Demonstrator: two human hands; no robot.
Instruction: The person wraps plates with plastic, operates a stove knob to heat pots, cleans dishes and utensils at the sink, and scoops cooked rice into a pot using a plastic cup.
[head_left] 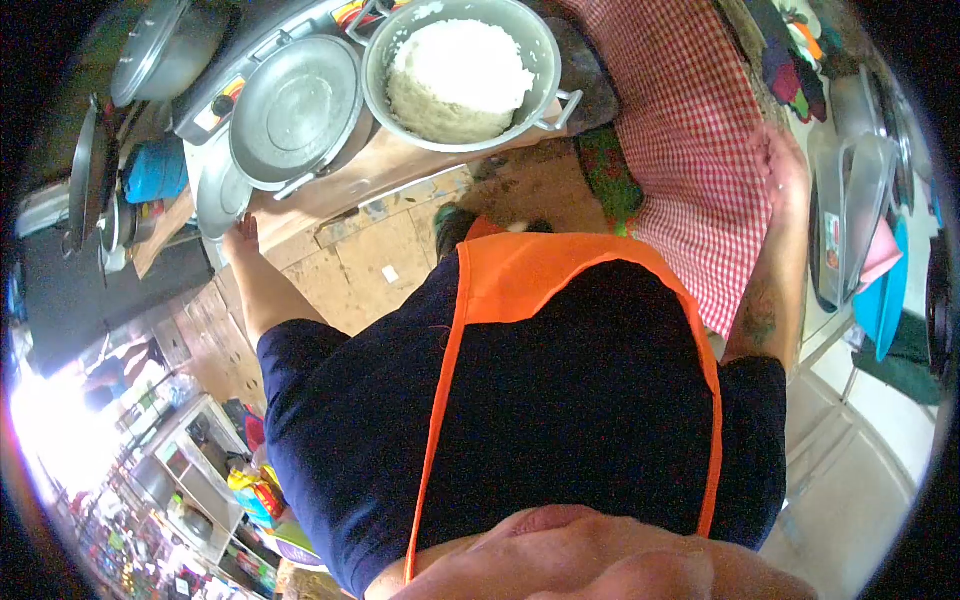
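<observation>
My left hand [241, 238] is at the rim of a shallow metal lid [222, 190], its fingers closed on the edge. The lid is tilted beside the stove. Just past it, a round aluminium pan [300, 112] sits on the stove, with nothing visible inside. To its right stands a two-handled aluminium pot [545, 62] holding a mound of white cooked rice [460, 80]. Out to the right, my right hand [781, 165] lies at the far edge of a red-and-white checked cloth [690, 130]. Its fingers are loosely bent, and nothing shows in them.
A stove knob [222, 105] is at the upper left, near hanging pans [90, 180] and a large pot [160, 60]. Clear plastic containers [855, 220] and a blue item [885, 290] stand at the right. Tiled floor [380, 260] lies below the counter. Shelves [200, 450] stand behind left.
</observation>
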